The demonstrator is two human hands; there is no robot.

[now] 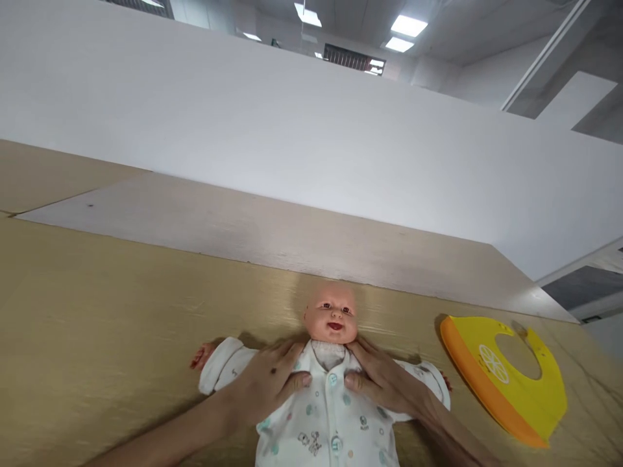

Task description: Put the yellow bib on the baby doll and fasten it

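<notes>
A baby doll (331, 316) lies on its back on the tan table (97, 337), arms spread, dressed in a white printed snap-front romper (326, 428). My left hand (270, 379) rests on the doll's shoulder and chest at the left of the collar, fingers laid flat toward the neck and thumb pointing at the top snap. My right hand (382, 383) mirrors it on the other side, fingers against the collar. Both thumbs press the romper's front edges near the top button.
A yellow and orange silicone bib (506, 383) lies flat on the table to the right of the doll. A lighter board (272, 233) covers the far part of the table, and a white partition wall (292, 130) stands behind it.
</notes>
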